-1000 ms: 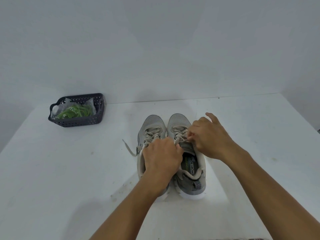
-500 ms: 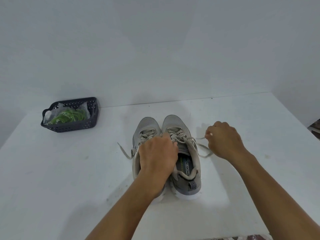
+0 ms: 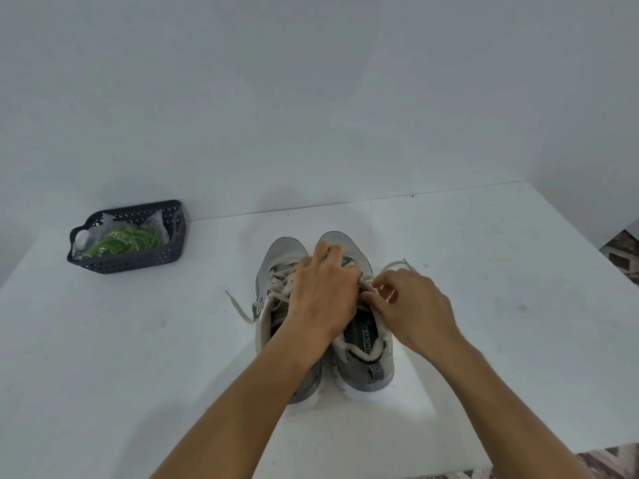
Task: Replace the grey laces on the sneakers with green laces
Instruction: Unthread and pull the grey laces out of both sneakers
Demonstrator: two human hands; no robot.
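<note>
On the table (image 3: 484, 271) the two sneakers (image 3: 366, 340) sit side by side, grey laces (image 3: 276, 288) still threaded. Half a second ago the right hand (image 3: 411, 305) was out to the side drawing a lace end; now it is back at the right sneaker's eyelets, fingers pinching the lace. The left hand (image 3: 321, 292) has slid forward, curled over the tongue, bracing. Unlacing has barely begun. The green laces (image 3: 128, 240) remain bagged in the basket (image 3: 138, 261), far left.

Two sneakers (image 3: 359, 347) stood side by side on the table (image 3: 484, 305) before me, toes away. My left hand (image 3: 323, 292) lay over both; my right hand (image 3: 411, 305) beside it. The basket (image 3: 131, 261) sat far left, laces (image 3: 128, 238) inside.
</note>
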